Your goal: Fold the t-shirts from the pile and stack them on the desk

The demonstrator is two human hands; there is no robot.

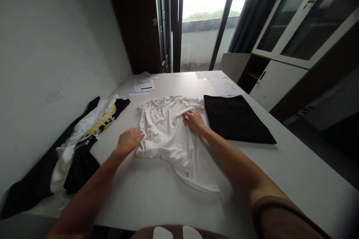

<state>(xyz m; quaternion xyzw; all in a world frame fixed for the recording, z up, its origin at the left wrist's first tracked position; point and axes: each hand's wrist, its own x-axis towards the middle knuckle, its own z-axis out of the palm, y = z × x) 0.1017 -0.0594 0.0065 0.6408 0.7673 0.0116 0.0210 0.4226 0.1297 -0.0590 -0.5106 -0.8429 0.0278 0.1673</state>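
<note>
White table [157,199] before a bright window [207,40]: one pale shirt [168,130], wrinkled

The left hand [129,140] has its thumb upon the left edge of the shirt, and its other fingers are curved there; whether they pinch the fabric, I cannot tell. The right hand [194,120] rests on the far right part, its fingers slightly bent and, it appears, loosely laid without gripping. So the shirt lies under and between the fingers, and one corner of it reaches nearer than both hands.

I judge that the step is spreading and smoothing. The next move would probably call for pulling this loose corner straight and pressing the wrinkles outward.

By count: one pale shirt; one black cloth [238,119], lying flat, to the right of the right fingers; one pile of clothes [70,153], left of the left fingers, with black and white pieces whose number I cannot count exactly; two groups of papers [141,87], beyond the fingers, one to the left and one to the right.
</note>
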